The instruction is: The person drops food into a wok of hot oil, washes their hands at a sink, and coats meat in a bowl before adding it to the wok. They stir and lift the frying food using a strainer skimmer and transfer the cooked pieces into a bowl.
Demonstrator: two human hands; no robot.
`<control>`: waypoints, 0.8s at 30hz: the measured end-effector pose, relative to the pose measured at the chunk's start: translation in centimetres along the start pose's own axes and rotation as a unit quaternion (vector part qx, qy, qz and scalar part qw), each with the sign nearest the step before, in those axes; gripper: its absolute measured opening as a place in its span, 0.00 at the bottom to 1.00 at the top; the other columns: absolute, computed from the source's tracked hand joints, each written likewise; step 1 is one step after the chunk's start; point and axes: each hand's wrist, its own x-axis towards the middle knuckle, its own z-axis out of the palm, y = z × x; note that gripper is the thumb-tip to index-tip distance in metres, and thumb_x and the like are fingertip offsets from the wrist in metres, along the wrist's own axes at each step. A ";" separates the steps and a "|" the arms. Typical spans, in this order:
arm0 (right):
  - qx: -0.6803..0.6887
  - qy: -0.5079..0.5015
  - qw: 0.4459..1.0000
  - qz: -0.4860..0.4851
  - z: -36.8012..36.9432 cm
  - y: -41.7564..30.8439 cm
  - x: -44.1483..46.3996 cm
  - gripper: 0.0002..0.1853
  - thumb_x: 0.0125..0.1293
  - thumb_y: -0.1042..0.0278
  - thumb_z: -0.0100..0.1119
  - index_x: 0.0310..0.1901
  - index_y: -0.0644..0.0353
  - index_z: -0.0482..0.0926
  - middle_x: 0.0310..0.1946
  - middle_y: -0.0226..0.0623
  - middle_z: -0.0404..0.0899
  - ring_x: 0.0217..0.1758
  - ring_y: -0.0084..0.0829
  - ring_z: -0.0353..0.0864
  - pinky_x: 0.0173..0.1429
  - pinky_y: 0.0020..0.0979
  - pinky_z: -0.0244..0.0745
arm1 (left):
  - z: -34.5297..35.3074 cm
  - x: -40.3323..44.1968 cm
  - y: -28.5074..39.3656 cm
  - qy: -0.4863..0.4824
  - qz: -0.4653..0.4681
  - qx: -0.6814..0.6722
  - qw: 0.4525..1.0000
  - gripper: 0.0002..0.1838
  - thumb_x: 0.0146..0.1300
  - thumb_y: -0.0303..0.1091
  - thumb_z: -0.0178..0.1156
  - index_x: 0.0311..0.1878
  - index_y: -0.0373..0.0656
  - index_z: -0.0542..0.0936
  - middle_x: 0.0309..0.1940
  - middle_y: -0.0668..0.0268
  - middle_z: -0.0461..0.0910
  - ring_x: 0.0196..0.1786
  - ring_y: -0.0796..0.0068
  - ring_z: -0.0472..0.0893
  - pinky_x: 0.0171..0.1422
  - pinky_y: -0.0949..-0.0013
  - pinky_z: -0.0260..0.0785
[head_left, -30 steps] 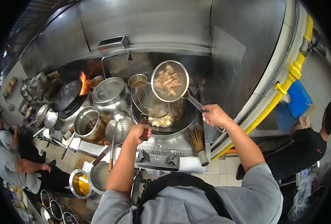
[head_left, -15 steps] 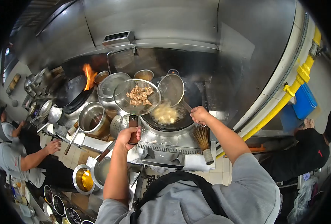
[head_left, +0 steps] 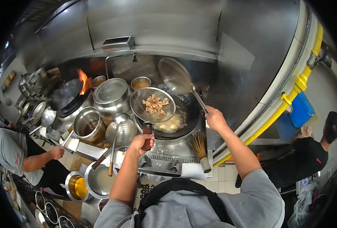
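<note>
My left hand [head_left: 143, 144] grips the brown handle of a round mesh strainer [head_left: 139, 95], which holds browned food pieces [head_left: 155, 104]. The strainer hangs above the left side of a black wok [head_left: 193, 121], where pale food bubbles in oil [head_left: 171, 124]. My right hand [head_left: 215, 118] is closed around the metal handle of a second strainer [head_left: 174, 75], tilted and raised behind the wok. No food shows in this second strainer.
A bamboo brush [head_left: 200, 149] stands at the wok's right front. Left are a lidded pot [head_left: 110, 92], an open pot [head_left: 89, 125], a perforated ladle [head_left: 121, 133] and a flaming wok [head_left: 66, 97]. One co-worker [head_left: 14, 152] stands left, another person [head_left: 309, 159] right.
The food pieces have passed from the right-hand strainer into the left-hand one. Since then the right-hand strainer has lifted and tilted. The left co-worker's hand has reached toward the pots.
</note>
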 end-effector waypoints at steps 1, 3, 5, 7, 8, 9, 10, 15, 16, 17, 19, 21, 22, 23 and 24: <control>-0.004 0.001 1.000 0.001 -0.5 0.1 -0.3 0.24 0.61 0.72 0.52 0.60 0.64 0.66 0.30 0.57 0.80 0.37 0.50 0.82 0.43 0.46 0.75 | 0.3 0.2 -0.5 -0.016 -0.003 0.001 1.000 0.06 0.61 0.23 0.54 0.41 0.34 0.73 0.26 0.64 0.75 0.25 0.76 0.74 0.28 0.74 0.71; -0.061 -0.075 0.963 0.250 -2.0 -0.2 -0.4 0.21 0.61 0.73 0.46 0.57 0.64 0.69 0.39 0.63 0.78 0.47 0.59 0.77 0.51 0.52 0.71 | 0.6 0.5 -1.5 -0.041 0.001 -0.004 0.999 0.08 0.62 0.24 0.54 0.44 0.36 0.73 0.26 0.66 0.75 0.25 0.78 0.74 0.28 0.75 0.70; -0.115 -0.074 0.952 0.275 0.4 3.4 -2.7 0.18 0.60 0.74 0.42 0.52 0.66 0.71 0.40 0.62 0.78 0.47 0.58 0.78 0.53 0.50 0.71 | 1.2 -0.4 -2.0 -0.066 0.021 -0.008 0.998 0.10 0.63 0.26 0.53 0.47 0.35 0.73 0.28 0.67 0.75 0.25 0.80 0.72 0.27 0.78 0.67; -0.139 -0.105 0.939 0.297 2.4 6.3 -5.7 0.17 0.60 0.74 0.42 0.49 0.67 0.73 0.41 0.61 0.78 0.48 0.57 0.78 0.54 0.49 0.71 | 1.1 -0.1 -2.6 -0.100 0.023 -0.045 0.994 0.11 0.64 0.27 0.53 0.49 0.36 0.73 0.28 0.68 0.75 0.25 0.80 0.71 0.26 0.78 0.66; -0.141 -0.135 0.932 0.306 3.5 8.4 -7.1 0.16 0.60 0.74 0.41 0.47 0.68 0.74 0.42 0.61 0.78 0.49 0.56 0.77 0.54 0.49 0.71 | 0.8 -0.1 -3.1 -0.133 0.021 -0.081 0.988 0.12 0.64 0.28 0.53 0.50 0.36 0.72 0.28 0.69 0.74 0.25 0.81 0.71 0.26 0.78 0.65; -0.140 -0.117 0.940 0.290 4.7 10.8 -8.4 0.15 0.60 0.75 0.41 0.44 0.67 0.76 0.43 0.60 0.78 0.51 0.56 0.76 0.54 0.49 0.71 | 0.8 0.0 -3.0 -0.135 0.027 -0.071 0.988 0.13 0.65 0.28 0.53 0.51 0.35 0.72 0.28 0.69 0.74 0.25 0.81 0.70 0.27 0.79 0.65; -0.129 -0.091 0.931 0.328 3.7 9.0 -7.9 0.14 0.60 0.76 0.43 0.46 0.67 0.73 0.43 0.60 0.78 0.50 0.57 0.76 0.55 0.48 0.72 | 0.9 0.1 -2.7 -0.134 0.022 -0.077 0.988 0.13 0.64 0.28 0.53 0.51 0.35 0.72 0.28 0.69 0.74 0.25 0.82 0.70 0.28 0.79 0.65; -0.001 -0.012 0.984 0.179 4.0 6.7 -6.2 0.16 0.62 0.77 0.48 0.52 0.65 0.71 0.26 0.49 0.79 0.21 0.38 0.79 0.28 0.38 0.75 | -0.4 -3.9 0.2 -0.080 0.032 -0.090 0.992 0.14 0.64 0.27 0.52 0.52 0.34 0.70 0.28 0.69 0.73 0.26 0.81 0.71 0.28 0.78 0.66; 0.005 -0.016 0.985 0.173 3.4 3.8 -4.9 0.16 0.62 0.77 0.48 0.52 0.65 0.71 0.26 0.49 0.79 0.21 0.38 0.79 0.28 0.38 0.75 | -0.9 -5.3 0.7 -0.074 0.036 -0.092 0.992 0.15 0.64 0.27 0.52 0.53 0.33 0.69 0.28 0.68 0.73 0.25 0.81 0.71 0.28 0.78 0.66; 0.210 -0.088 0.921 0.317 2.7 0.5 -3.8 0.16 0.63 0.75 0.50 0.53 0.62 0.70 0.23 0.43 0.76 0.18 0.35 0.75 0.22 0.34 0.70 | -1.6 -6.6 1.4 -0.070 0.039 -0.093 0.992 0.15 0.64 0.27 0.52 0.53 0.32 0.69 0.28 0.68 0.73 0.25 0.80 0.70 0.27 0.77 0.66; 0.427 -0.165 0.767 0.449 2.9 -6.4 -2.9 0.15 0.67 0.70 0.52 0.55 0.57 0.67 0.17 0.26 0.64 0.11 0.16 0.56 0.12 0.21 0.50 | -3.8 -9.4 1.8 -0.054 0.049 -0.108 0.992 0.15 0.63 0.26 0.52 0.52 0.31 0.68 0.28 0.66 0.74 0.24 0.78 0.71 0.26 0.76 0.67; 0.518 -0.214 0.707 0.431 4.9 -8.8 -3.1 0.15 0.66 0.71 0.53 0.53 0.59 0.67 0.17 0.28 0.65 0.10 0.18 0.57 0.12 0.22 0.52 | -5.4 -13.4 2.2 -0.028 0.071 -0.097 0.992 0.15 0.63 0.26 0.52 0.52 0.30 0.69 0.28 0.66 0.74 0.24 0.78 0.71 0.26 0.76 0.66; 0.543 -0.243 0.681 0.427 5.8 -9.9 -3.2 0.15 0.65 0.72 0.53 0.53 0.59 0.67 0.17 0.28 0.65 0.10 0.18 0.57 0.12 0.22 0.51 | -6.4 -14.9 2.3 -0.016 0.075 -0.088 0.993 0.16 0.63 0.27 0.52 0.53 0.31 0.68 0.28 0.67 0.73 0.24 0.80 0.70 0.26 0.77 0.65; 0.566 -0.269 0.654 0.425 6.6 -11.1 -3.5 0.16 0.65 0.72 0.53 0.53 0.60 0.67 0.16 0.27 0.65 0.10 0.18 0.56 0.12 0.22 0.51 | -7.4 -16.1 2.4 -0.006 0.078 -0.079 0.994 0.18 0.63 0.27 0.52 0.55 0.31 0.67 0.28 0.68 0.73 0.24 0.82 0.68 0.26 0.77 0.64; 0.556 -0.297 0.652 0.422 6.8 -12.9 -3.5 0.16 0.64 0.73 0.53 0.53 0.61 0.66 0.16 0.28 0.65 0.09 0.18 0.56 0.12 0.22 0.51 | -8.2 -17.1 2.7 0.011 0.082 -0.077 0.994 0.18 0.63 0.27 0.52 0.55 0.31 0.67 0.29 0.68 0.73 0.24 0.82 0.68 0.25 0.77 0.64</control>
